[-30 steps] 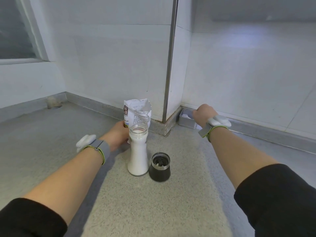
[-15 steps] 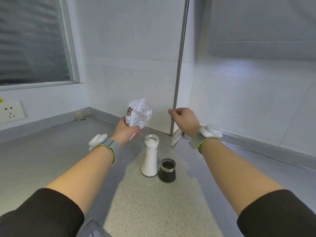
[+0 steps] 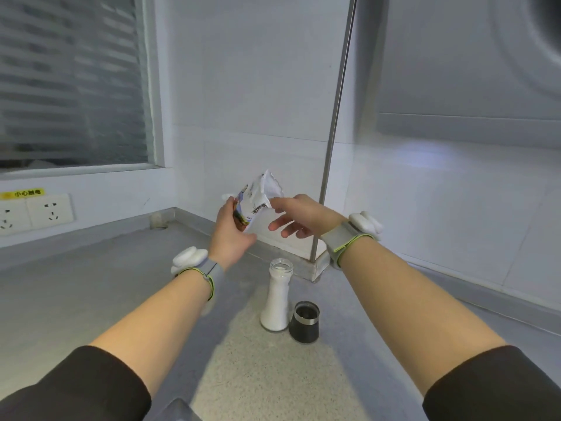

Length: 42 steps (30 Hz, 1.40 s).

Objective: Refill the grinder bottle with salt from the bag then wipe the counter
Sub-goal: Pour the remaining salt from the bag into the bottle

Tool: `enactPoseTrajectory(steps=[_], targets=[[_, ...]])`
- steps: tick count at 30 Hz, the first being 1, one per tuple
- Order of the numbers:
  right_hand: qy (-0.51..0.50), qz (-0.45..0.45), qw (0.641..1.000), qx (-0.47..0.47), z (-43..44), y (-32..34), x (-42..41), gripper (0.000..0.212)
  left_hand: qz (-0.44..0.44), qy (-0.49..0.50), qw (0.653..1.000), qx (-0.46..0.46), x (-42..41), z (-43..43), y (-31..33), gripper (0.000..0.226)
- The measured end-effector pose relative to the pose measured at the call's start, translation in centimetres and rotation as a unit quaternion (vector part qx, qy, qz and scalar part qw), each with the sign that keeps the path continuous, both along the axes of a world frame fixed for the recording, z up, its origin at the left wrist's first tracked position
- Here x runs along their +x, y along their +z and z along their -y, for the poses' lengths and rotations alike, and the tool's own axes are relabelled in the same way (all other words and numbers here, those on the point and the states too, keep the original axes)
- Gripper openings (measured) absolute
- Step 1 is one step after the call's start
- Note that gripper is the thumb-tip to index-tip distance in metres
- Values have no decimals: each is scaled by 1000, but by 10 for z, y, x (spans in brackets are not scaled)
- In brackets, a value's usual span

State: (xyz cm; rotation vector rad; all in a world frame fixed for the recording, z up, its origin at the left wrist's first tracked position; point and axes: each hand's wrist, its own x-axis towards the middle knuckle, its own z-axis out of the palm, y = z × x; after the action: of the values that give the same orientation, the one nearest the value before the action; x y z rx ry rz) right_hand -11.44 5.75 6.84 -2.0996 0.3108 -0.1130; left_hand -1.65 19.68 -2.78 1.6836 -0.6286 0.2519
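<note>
My left hand (image 3: 232,238) grips the salt bag (image 3: 258,197), now held higher, above and beyond the open grinder bottle (image 3: 275,299). My right hand (image 3: 299,217), a fist apart from the bag half a second ago, has come across. Its fingers are loosely spread and one fingertip touches the bag's right edge. The bottle stands on the counter (image 3: 91,299), with the black cap (image 3: 304,322) just to its right.

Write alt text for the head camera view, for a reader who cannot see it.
A person's left hand holds a crumpled salt bag above a grey counter while the right hand touches its top edge. Below stand an uncapped grinder bottle nearly full of white salt and, beside it, a dark grinder cap.
</note>
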Motion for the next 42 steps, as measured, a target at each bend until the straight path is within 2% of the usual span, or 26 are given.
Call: enactPoseTrajectory(steps=[3,6,11,15,19,20,22,23,25,27,29,33,37,38,40,42], targets=[[0,11,997,82,-4,3,-1,23,28,14,999,21,-4,4,3,106],[-9,31,994,109,-5,6,-1,8,25,-7,999,38,-4,7,2,113],[-7,12,998,60,1,2,-3,7,-28,-37,998,34,0,7,-1,114],[2,-37,999,31,7,-3,-8,8,-38,-52,997,43,4,8,-2,116],[-52,-60,994,-71,4,-1,-7,34,-29,-76,995,65,6,9,-5,114],[-69,-37,994,-76,4,-1,-6,47,-26,-82,994,67,8,8,-6,112],[-88,67,990,-83,5,-3,-3,74,-22,-82,994,71,12,5,-8,109],[-93,124,982,-112,7,-4,-4,74,-21,-82,994,71,12,4,-8,107],[-101,207,954,-191,7,-3,0,53,-16,-83,994,63,14,4,-7,99],[-107,227,937,-244,6,1,1,39,-36,-89,995,16,9,9,-5,83],[-104,224,933,-261,3,4,4,33,-83,-77,991,-74,8,14,1,66],[-121,231,935,-242,-2,1,10,28,-222,-61,938,-260,18,12,9,53],[-102,251,935,-229,3,-3,14,26,-328,-78,896,-288,28,11,11,39],[-92,255,935,-226,4,-3,16,26,-344,-96,888,-289,31,13,13,43],[-71,264,936,-221,6,-6,17,25,-353,-129,879,-294,38,15,16,50],[-52,273,936,-214,7,-9,20,24,-348,-151,878,-292,44,14,19,40]])
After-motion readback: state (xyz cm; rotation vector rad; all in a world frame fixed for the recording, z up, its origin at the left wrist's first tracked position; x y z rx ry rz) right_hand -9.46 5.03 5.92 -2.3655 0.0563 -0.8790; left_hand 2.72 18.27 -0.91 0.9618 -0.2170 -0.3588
